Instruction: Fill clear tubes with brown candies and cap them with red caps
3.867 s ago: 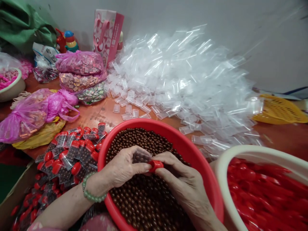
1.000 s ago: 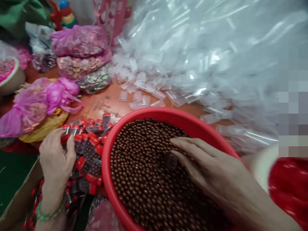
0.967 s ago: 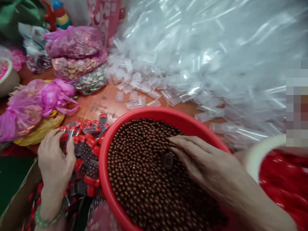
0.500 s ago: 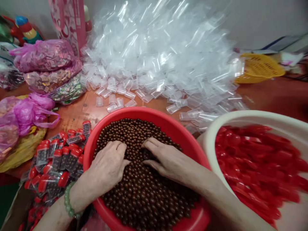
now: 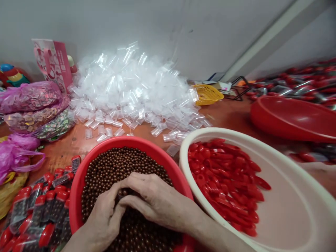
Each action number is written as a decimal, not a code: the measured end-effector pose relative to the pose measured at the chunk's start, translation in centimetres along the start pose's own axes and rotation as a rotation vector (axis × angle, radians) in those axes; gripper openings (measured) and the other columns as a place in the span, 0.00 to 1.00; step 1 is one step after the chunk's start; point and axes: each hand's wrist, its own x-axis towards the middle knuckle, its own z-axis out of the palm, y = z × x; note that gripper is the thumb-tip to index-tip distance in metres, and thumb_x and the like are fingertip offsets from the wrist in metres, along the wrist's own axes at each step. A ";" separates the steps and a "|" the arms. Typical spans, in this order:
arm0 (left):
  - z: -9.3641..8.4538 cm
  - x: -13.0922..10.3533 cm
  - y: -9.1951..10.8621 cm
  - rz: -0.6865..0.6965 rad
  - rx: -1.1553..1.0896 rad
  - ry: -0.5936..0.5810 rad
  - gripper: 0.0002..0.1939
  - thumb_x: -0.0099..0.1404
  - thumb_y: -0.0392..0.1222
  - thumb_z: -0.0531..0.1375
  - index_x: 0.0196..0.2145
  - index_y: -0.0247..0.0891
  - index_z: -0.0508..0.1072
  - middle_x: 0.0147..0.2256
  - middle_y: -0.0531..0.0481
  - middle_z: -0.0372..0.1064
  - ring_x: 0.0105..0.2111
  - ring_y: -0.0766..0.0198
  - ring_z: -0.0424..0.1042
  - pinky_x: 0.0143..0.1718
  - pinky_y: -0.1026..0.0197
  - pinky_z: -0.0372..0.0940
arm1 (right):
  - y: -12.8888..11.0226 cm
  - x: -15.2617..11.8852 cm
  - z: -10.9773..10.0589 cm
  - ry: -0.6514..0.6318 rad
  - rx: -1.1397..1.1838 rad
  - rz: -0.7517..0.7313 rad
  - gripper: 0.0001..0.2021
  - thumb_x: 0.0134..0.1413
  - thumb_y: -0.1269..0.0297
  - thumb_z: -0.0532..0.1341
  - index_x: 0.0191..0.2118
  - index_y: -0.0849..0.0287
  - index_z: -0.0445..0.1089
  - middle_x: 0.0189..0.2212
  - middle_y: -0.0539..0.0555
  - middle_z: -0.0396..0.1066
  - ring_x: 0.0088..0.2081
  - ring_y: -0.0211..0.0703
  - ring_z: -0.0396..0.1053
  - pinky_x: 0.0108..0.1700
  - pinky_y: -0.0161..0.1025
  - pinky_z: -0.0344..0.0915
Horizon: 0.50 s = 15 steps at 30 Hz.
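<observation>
My left hand [image 5: 102, 211] and my right hand [image 5: 160, 201] meet over a red basin [image 5: 181, 182] of small glossy brown balls [image 5: 105, 171]. Between their curled fingers is a small container [image 5: 124, 191] with brown balls showing at its mouth; the fingers cover most of it. Both hands appear closed around it, thumbs near each other. To the left lie several ball-filled clear containers with red caps [image 5: 51, 203]. A white basin [image 5: 286, 210] on the right holds shiny red plastic caps [image 5: 223, 178].
Behind the basins rises a large heap of empty clear containers [image 5: 131, 91]. Pink bags of small packets [image 5: 31, 101] stand at the left, near a pink gift bag [image 5: 56, 63]. A yellow basket [image 5: 208, 94] and a red basin [image 5: 294, 117] are at the right.
My hands have come together around the container; before, they were apart in the balls. The view has swung right and up, bringing the red basin on the right into sight.
</observation>
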 end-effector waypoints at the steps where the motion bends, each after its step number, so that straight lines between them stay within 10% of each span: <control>1: -0.3 0.0 -0.1 -0.033 -0.021 0.022 0.20 0.70 0.38 0.51 0.58 0.38 0.68 0.53 0.43 0.73 0.52 0.58 0.74 0.54 0.59 0.68 | 0.2 -0.1 -0.7 0.028 0.012 -0.013 0.10 0.62 0.67 0.61 0.48 0.58 0.72 0.41 0.53 0.76 0.43 0.41 0.73 0.46 0.36 0.68; 6: -2.2 -0.1 -1.0 -0.197 0.015 0.144 0.15 0.71 0.45 0.55 0.50 0.40 0.73 0.49 0.46 0.77 0.48 0.60 0.77 0.51 0.62 0.70 | 5.5 0.9 -6.8 0.141 -0.466 0.372 0.10 0.66 0.67 0.55 0.46 0.58 0.73 0.41 0.55 0.77 0.43 0.41 0.74 0.47 0.39 0.68; 15: -3.2 -0.9 0.0 0.002 0.110 0.082 0.11 0.66 0.41 0.60 0.44 0.47 0.79 0.44 0.55 0.80 0.44 0.65 0.79 0.47 0.71 0.71 | 15.5 3.9 -12.1 -0.084 -0.677 0.574 0.16 0.64 0.58 0.60 0.53 0.59 0.68 0.51 0.57 0.70 0.47 0.46 0.72 0.47 0.49 0.72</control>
